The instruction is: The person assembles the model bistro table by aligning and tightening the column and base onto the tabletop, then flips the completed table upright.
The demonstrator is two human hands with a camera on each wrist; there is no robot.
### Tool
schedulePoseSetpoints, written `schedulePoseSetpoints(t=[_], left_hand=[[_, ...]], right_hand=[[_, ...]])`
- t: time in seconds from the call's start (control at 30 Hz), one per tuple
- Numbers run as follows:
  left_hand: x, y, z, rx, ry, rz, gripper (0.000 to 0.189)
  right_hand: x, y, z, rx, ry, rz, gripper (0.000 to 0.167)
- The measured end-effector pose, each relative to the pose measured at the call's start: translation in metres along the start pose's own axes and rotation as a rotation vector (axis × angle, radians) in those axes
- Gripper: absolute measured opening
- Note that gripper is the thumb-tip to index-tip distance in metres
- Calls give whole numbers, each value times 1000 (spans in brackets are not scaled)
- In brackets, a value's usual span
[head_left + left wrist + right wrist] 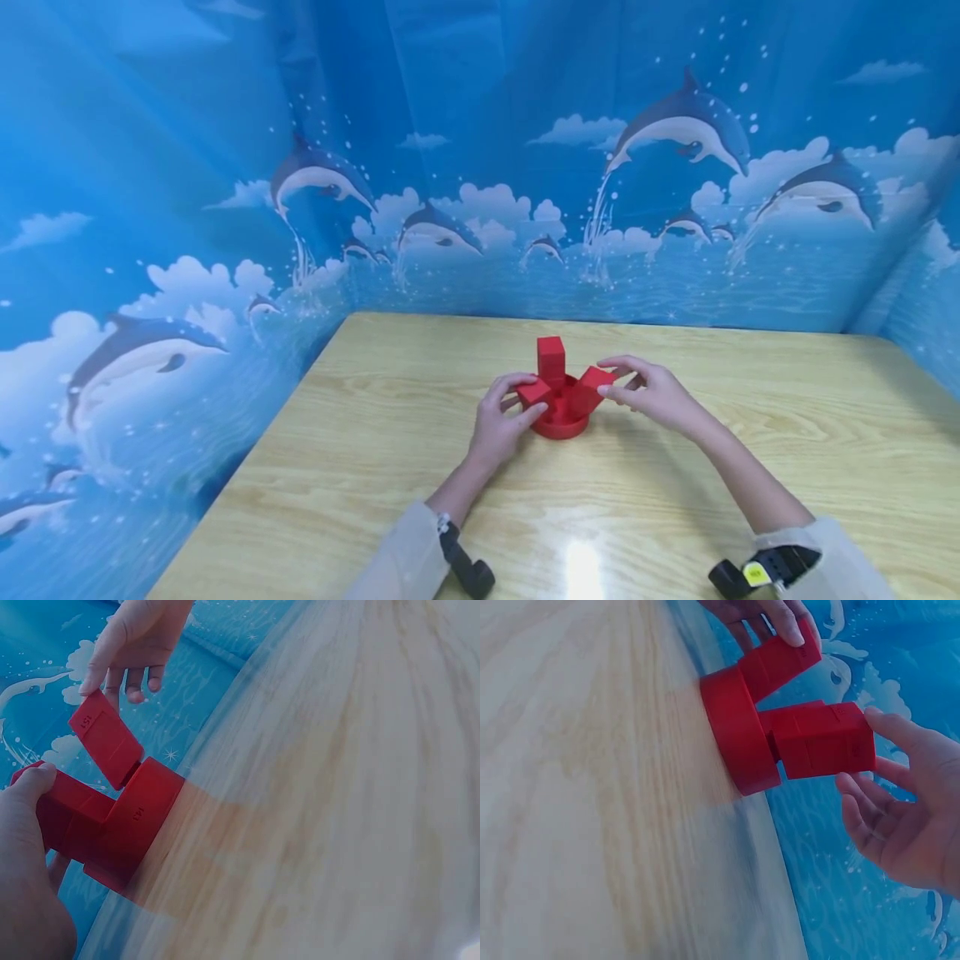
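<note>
A red round base (558, 431) stands on the table, with red rectangular blocks rising from it. My left hand (497, 427) pinches the top of the left block (534, 392) between thumb and fingers. The right block (590, 392) leans outward, its upper end pinched by my right hand (660, 400). At the back, a third block (551, 360) stands upright, touched by neither hand. Small raised marks show on the base's side (142, 814) in the left wrist view. From the right wrist, a narrow neck shows between the right block (825, 746) and the base.
A light wood-grain table (360, 467) lies under the base. Blue sheeting printed with dolphins (480, 167) hangs along its back and left sides. Each wrist wears a black camera on a strap, the right one (765, 571) with a yellow label.
</note>
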State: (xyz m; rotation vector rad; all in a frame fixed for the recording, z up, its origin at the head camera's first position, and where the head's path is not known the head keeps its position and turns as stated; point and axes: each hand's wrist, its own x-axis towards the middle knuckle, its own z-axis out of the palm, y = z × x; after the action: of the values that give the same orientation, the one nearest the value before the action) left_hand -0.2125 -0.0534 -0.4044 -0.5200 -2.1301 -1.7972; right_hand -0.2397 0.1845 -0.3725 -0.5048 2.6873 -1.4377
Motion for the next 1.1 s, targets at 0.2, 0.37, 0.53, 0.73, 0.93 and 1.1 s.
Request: schedulePoseSetpoints(t=[0.2,0.37,0.53,0.73,0.93,1.1], left_hand=[[1,-2,-2,-16,-9,-3,34],[2,-2,-3,-27,-18,12,35],[1,-2,-2,-30,-19,17,34],[1,-3,1,-30,-26,10,35],[5,-28,5,-20,-3,28,35],[5,-33,4,-23,1,14,35]], right_hand=[[0,-6,14,-149,84,-95,54],[6,-11,28,-136,159,-86,50],[14,-13,39,-57,169,-101,51],[10,-11,34,34,18,-180,37],[9,-6,18,157,-187,-239,38],[13,-6,15,91,-195,-232,43]])
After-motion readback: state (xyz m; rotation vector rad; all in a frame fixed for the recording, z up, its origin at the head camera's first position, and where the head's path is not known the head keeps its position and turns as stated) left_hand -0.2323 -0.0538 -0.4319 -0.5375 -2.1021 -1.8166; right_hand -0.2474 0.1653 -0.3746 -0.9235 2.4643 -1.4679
